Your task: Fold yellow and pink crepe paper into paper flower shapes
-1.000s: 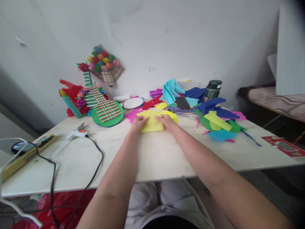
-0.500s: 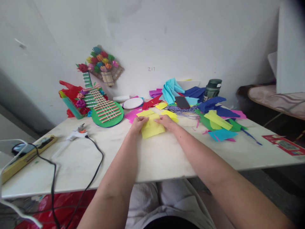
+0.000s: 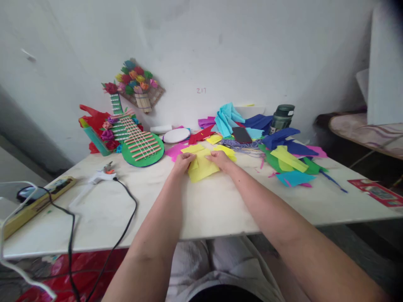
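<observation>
A sheet of yellow crepe paper (image 3: 204,170) is held just above the table's middle, between my two hands. My left hand (image 3: 185,162) pinches its left side, where a smaller folded or layered yellow piece shows near the fingers. On the other side, my right hand (image 3: 219,160) is closed on the sheet's upper right edge with thumb and fingertips. More yellow paper (image 3: 227,152) lies behind my right hand, and pink paper (image 3: 175,151) lies behind my left.
A green paper-craft instrument (image 3: 143,151) with flowers leans at the left. A glue gun (image 3: 105,174) with a black cable lies before it, near a power strip (image 3: 61,186). A phone (image 3: 242,135), a dark bottle (image 3: 282,117) and coloured paper scraps (image 3: 296,178) are at the back and right.
Both hands keep their hold on the yellow paper and have barely moved. The whole view has shifted very slightly.
</observation>
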The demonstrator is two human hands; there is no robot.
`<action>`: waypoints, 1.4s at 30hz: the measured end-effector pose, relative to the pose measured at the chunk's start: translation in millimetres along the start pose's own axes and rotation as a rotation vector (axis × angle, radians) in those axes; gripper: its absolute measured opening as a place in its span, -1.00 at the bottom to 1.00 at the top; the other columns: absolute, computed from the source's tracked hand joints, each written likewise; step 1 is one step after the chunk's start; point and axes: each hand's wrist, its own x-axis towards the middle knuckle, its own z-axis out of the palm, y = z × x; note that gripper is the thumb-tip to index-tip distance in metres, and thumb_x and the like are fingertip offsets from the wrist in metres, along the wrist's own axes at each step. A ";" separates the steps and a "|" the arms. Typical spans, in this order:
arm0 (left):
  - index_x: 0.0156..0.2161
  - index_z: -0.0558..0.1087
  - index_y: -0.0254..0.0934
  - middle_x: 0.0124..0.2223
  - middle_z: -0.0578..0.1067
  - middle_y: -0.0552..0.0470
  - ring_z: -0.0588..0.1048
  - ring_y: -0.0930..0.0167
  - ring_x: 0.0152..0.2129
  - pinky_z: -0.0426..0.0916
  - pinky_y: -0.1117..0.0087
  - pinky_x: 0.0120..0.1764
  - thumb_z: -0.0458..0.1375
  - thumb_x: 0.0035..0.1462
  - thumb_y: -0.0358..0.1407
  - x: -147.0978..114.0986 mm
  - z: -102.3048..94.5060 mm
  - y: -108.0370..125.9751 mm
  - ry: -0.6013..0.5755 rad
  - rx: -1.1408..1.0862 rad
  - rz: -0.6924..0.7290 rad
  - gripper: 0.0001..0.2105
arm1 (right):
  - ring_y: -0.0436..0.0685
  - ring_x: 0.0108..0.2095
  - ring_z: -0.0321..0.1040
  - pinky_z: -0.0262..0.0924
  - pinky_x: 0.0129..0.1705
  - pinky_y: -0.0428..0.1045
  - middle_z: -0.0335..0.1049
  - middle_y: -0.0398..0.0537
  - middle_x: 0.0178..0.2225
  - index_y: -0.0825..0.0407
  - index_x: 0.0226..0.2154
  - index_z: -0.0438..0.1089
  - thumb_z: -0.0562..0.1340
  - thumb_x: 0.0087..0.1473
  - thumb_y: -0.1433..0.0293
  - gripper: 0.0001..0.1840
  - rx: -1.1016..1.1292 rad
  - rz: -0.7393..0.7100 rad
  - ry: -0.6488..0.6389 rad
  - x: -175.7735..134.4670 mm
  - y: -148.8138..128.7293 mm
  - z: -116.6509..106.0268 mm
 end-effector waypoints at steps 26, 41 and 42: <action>-0.59 0.30 -0.32 -0.70 0.20 0.19 0.13 0.61 -0.77 -0.06 0.53 -0.67 0.21 -0.22 -0.21 1.2 -2.3 -1.1 -0.053 -0.087 -0.058 -0.77 | 0.03 -0.55 0.28 0.18 -0.51 -0.09 0.31 -0.17 -0.65 0.07 -0.61 0.32 0.27 -0.24 0.29 -0.81 -0.100 -0.003 0.035 1.6 2.4 -0.6; -0.59 0.30 -0.32 -0.71 0.22 0.18 0.18 0.59 -0.77 0.00 0.54 -0.67 0.17 -0.19 -0.23 -0.9 0.3 0.2 0.049 -0.040 -0.055 -0.80 | 0.02 -0.53 0.29 0.19 -0.48 -0.09 0.34 -0.18 -0.61 0.09 -0.56 0.36 0.24 -0.25 0.29 -0.82 -0.117 -0.083 -0.001 2.9 3.4 0.8; -0.59 0.30 -0.31 -0.71 0.21 0.19 0.18 0.59 -0.77 0.00 0.54 -0.67 0.17 -0.18 -0.23 -1.1 0.6 0.3 0.058 -0.041 -0.062 -0.80 | 0.05 -0.50 0.32 0.22 -0.45 -0.07 0.38 -0.16 -0.57 0.10 -0.53 0.38 0.25 -0.25 0.29 -0.80 -0.086 -0.084 -0.011 3.8 4.8 0.9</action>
